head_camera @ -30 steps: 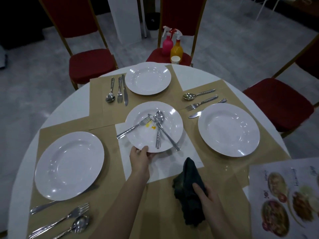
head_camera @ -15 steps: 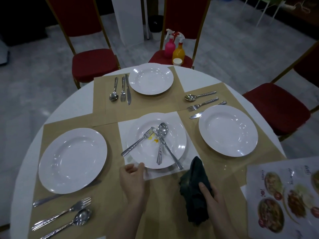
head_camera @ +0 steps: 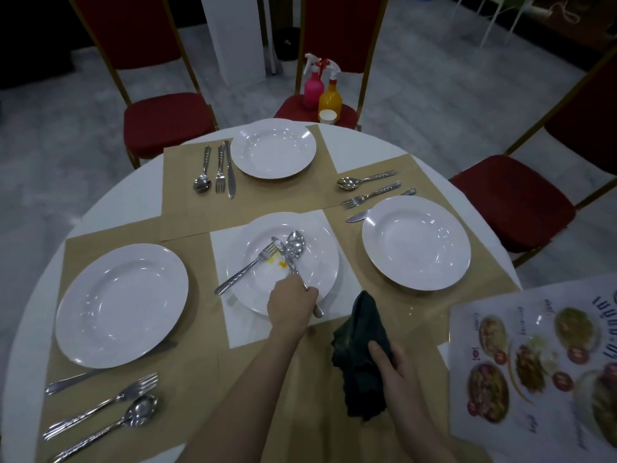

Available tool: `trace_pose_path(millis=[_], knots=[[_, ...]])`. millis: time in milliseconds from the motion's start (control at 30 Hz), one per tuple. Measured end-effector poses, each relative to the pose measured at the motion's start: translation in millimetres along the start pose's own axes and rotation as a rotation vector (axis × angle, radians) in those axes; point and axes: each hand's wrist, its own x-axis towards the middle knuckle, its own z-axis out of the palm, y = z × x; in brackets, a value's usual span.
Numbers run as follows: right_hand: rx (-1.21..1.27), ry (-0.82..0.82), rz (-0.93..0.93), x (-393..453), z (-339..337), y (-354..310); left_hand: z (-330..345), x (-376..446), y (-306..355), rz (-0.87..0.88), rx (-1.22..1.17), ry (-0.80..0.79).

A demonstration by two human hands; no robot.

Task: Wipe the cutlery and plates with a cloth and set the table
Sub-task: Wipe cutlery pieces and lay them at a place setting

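Note:
A dirty white plate (head_camera: 320,259) with yellow stains lies on a white paper at the table's middle. A fork (head_camera: 247,270), a spoon (head_camera: 295,243) and a knife (head_camera: 280,246) lie across it. My left hand (head_camera: 290,307) reaches over the plate's near rim and its fingers close on the handles of the spoon and knife; which of the two it grips is hidden. My right hand (head_camera: 397,372) holds a dark cloth (head_camera: 362,355) bunched up just right of the plate, above the brown placemat.
Clean white plates sit at the left (head_camera: 122,304), far (head_camera: 273,149) and right (head_camera: 415,242), each with cutlery beside it. A food menu (head_camera: 541,365) lies near right. Red chairs ring the round table; two spray bottles (head_camera: 322,86) stand on the far chair.
The dirty plate has been drawn nearer on the white paper. My left hand left the plate's rim and moved right onto the spoon and knife handles. The cloth hand barely moved.

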Motion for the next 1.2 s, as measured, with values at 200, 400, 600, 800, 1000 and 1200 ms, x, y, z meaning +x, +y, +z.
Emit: trace_pose_path(millis=[200,400,600,800,1000,1200], knots=[[-0.007,-0.051,-0.035,1.7,-6.1,-7.9,-13.7,-13.0,-14.4,-0.013,-0.175,0.026],[-0.040,-0.163,-0.082,3.7,3.8,-24.0,-41.3,-103.7,-21.6,0.087,-0.603,-0.069],[-0.042,-0.192,-0.116,-20.1,27.0,-18.6,-32.5,-174.3,-31.4,0.135,-0.642,-0.122],[-0.003,-0.067,-0.076,-57.1,35.6,0.1,-48.0,-209.0,-65.7,0.154,-0.545,-0.009],[0.001,-0.058,0.081,-89.1,40.3,15.5,-54.5,-252.0,-85.7,0.249,-0.524,-0.236],[-0.008,-0.074,0.074,-119.5,42.9,26.1,-54.9,-269.8,-92.8,0.252,-0.476,-0.235]])
